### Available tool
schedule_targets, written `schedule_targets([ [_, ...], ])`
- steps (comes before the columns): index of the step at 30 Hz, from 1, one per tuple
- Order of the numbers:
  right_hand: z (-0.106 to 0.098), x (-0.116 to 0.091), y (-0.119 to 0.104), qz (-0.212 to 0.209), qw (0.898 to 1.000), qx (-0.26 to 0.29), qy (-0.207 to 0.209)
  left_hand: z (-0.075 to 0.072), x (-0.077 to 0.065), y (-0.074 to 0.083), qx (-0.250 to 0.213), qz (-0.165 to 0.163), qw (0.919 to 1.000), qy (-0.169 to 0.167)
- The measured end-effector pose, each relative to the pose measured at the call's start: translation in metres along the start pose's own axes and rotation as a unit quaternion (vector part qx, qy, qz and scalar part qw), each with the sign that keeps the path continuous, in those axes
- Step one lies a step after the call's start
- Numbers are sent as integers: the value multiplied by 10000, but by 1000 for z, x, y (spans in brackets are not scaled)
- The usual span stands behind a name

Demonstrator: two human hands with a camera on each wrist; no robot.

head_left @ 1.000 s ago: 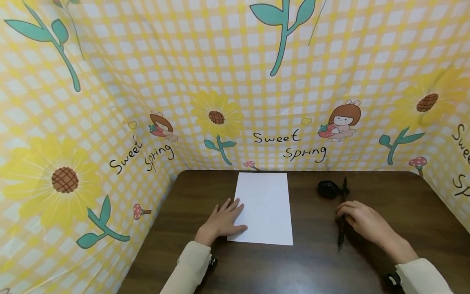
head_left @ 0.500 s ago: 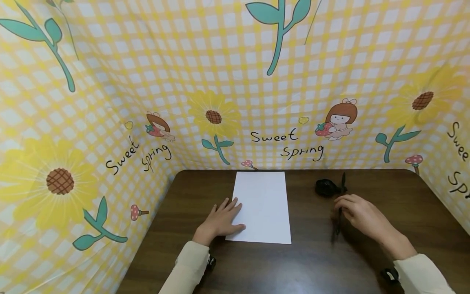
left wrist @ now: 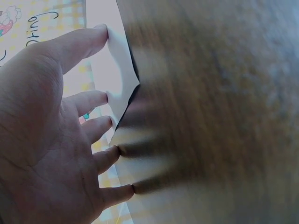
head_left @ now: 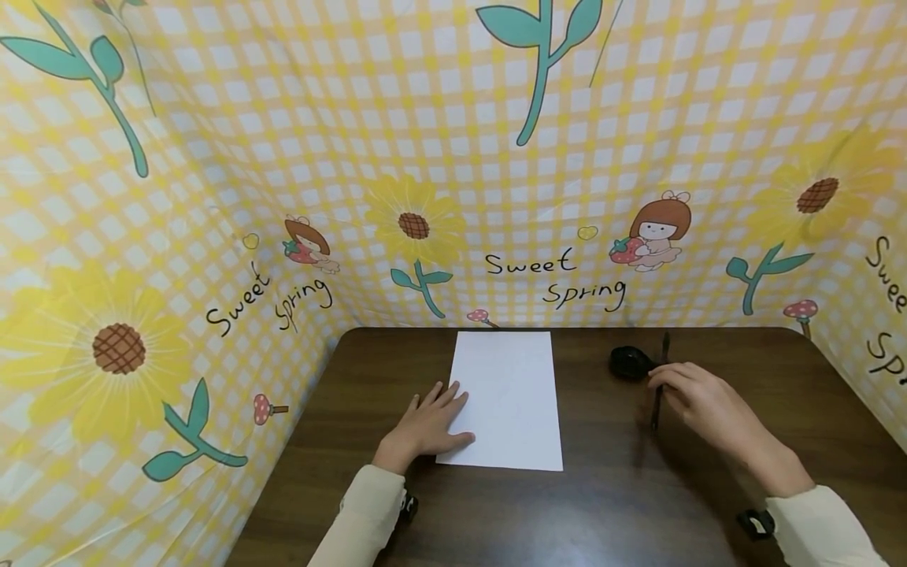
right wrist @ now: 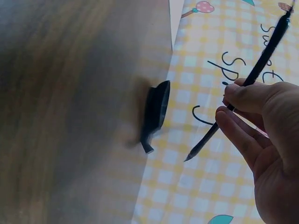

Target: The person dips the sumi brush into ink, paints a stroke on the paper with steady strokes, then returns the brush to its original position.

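Nearest me, at the bottom of the head view, are my two cream sleeves [head_left: 825,526], with a small black device [head_left: 756,524] at each wrist. My left hand [head_left: 425,426] lies with fingers spread, palm down, across the left edge of a blank white sheet of paper [head_left: 506,402]; thumb and nearest fingertips touch it, while the outer fingertips rest on the dark brown wood-grain surface [head_left: 510,524]. The paper lies upright before me and reaches nearly to the surface's far edge. To its right, well apart, my right hand [head_left: 716,416] pinches a slender black stick [right wrist: 263,55] between thumb and fingers, tilted and held above the surface, one end tapering to a point. Just past that hand, toward the far edge, sits a glossy black rounded object [head_left: 631,362] with a narrow neck. Behind everything hangs yellow-checked cloth [head_left: 453,150] printed with sunflowers and "Sweet Spring".
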State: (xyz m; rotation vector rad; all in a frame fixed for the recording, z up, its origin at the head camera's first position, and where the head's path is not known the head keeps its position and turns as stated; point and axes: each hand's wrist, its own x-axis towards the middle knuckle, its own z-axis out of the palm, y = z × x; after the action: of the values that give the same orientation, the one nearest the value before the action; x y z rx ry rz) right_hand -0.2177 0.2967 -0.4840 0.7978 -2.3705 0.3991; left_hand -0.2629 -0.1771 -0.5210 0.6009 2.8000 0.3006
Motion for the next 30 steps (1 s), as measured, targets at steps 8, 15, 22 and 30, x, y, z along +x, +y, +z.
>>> schedule_targets([
  [8,-7,7,1,21,9997,48,224,0,0,0,-2,7,10000,20],
  [15,-11,14,0,221,9993,115,265,-2,-1,1,-32,4,10000,17],
  [22,-16,22,0,303,9987,222,333,-2,-1,1,-42,6,10000,-12],
  [30,-17,32,-1,372,9976,272,526,-2,-1,2,-42,-6,10000,-21],
])
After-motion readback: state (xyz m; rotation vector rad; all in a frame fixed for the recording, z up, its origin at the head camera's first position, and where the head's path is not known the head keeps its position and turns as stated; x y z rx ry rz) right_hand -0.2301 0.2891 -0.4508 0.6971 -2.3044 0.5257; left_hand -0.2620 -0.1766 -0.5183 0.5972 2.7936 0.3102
